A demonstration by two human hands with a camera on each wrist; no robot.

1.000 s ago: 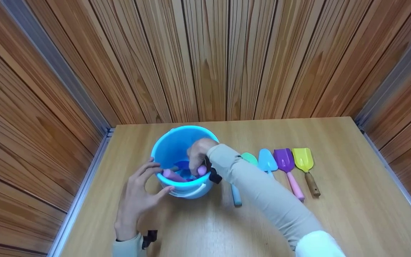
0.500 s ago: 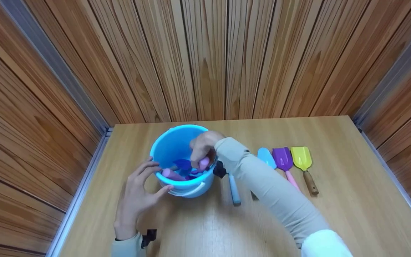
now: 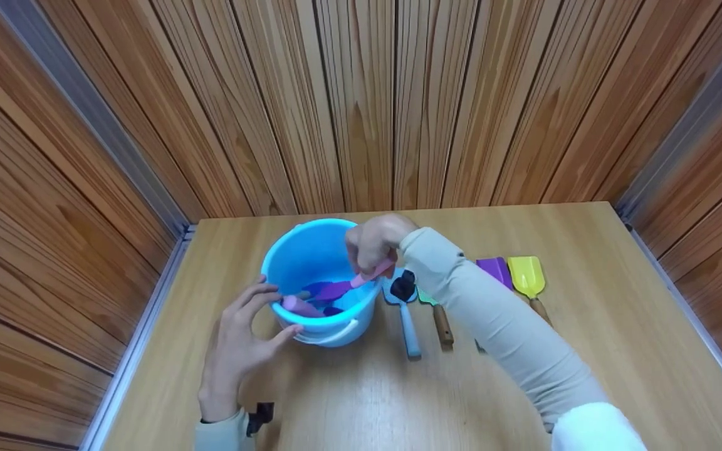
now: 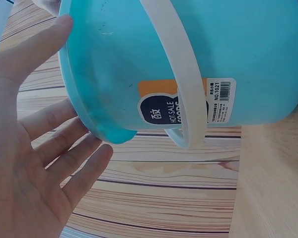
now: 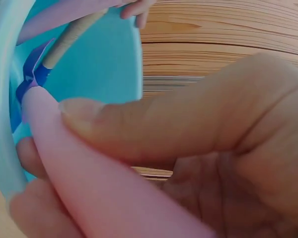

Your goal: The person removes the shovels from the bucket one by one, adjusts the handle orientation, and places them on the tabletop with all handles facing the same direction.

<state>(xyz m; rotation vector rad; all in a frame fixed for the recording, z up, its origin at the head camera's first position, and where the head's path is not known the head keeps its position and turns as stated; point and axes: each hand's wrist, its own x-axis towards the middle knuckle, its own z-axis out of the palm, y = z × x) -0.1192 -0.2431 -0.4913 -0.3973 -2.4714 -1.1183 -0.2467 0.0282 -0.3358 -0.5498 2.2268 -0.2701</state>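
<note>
R hand (image 3: 375, 244): pinches pink handle (image 5: 104, 178), thumb + fingers.
Shovel (image 3: 361, 280): tilted, purple blade (image 3: 334, 290) in bucket (image 3: 311, 250); lift blade clear of rim (image 3: 320, 324) w/o scraping.
L hand (image 3: 242, 341): fingers spread, touching rim; brace vs. tipping.
Blade tip: prob. near other tools (image 3: 301, 306), hard to tell.

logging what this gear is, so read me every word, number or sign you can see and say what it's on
"HOT-SALE": dark part of the label on the bucket
"GOODS", probably: below it, partly hidden by the bucket's handle
"NO.1021": white part of the label, beside the barcode
Unreadable: the fine print near the barcode, too small; the large white character, unclear
No other text can be made out
</note>
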